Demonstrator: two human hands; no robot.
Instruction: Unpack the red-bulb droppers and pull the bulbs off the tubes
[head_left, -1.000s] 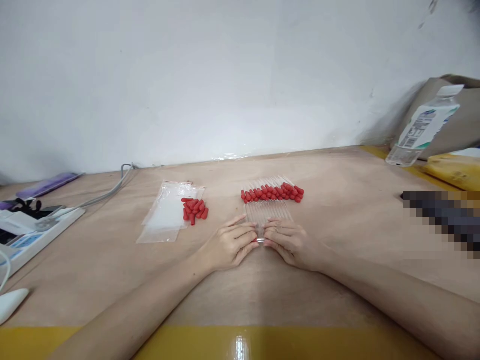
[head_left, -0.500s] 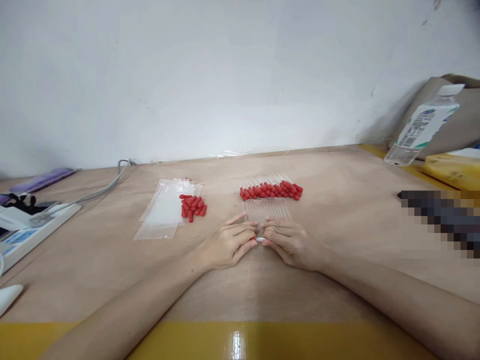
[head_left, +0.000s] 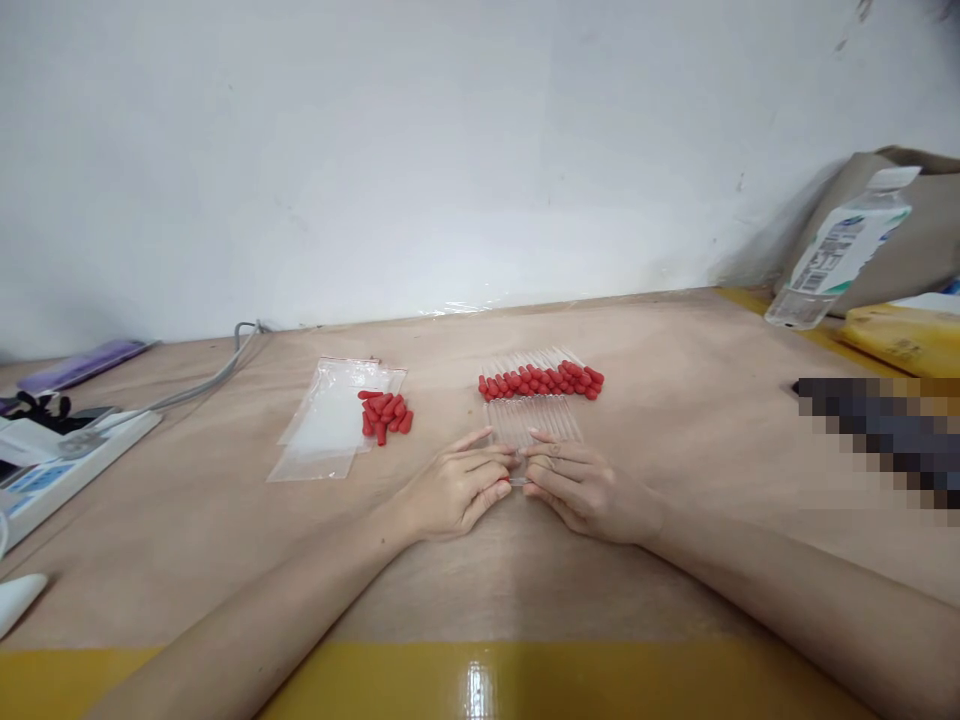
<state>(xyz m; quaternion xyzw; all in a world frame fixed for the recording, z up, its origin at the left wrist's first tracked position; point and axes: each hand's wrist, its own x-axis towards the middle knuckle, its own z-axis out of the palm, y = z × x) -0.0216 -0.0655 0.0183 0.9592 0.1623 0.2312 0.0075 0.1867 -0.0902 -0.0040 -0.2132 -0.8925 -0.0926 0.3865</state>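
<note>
My left hand (head_left: pixel 461 487) is closed, its thumb and fingers pinching a red rubber bulb that is mostly hidden. From it a clear dropper tube (head_left: pixel 519 482) runs across to my right hand (head_left: pixel 581 485), which pinches the tube's other end. Just beyond my fingers lies a row of clear tubes (head_left: pixel 532 421). Above them, red-bulbed droppers (head_left: pixel 536 380) lie side by side, their thin tips pointing to the wall. Left of my hands, loose red rubber bulbs (head_left: pixel 386 412) form a small heap partly on clear plastic zip bags (head_left: pixel 322 425).
A white power strip (head_left: pixel 82 480) with a grey cable and a purple packet (head_left: pixel 82 366) are at the left. At the right stand a plastic bottle (head_left: pixel 840 250) and a brown bag (head_left: pixel 934 230), near a yellow packet (head_left: pixel 900 338). A dark pixelated object (head_left: pixel 877 435) lies below.
The tube between my hands has shifted very slightly toward me, and my fingers have moved a little. The bulbs, bags and laid-out droppers stay put.
</note>
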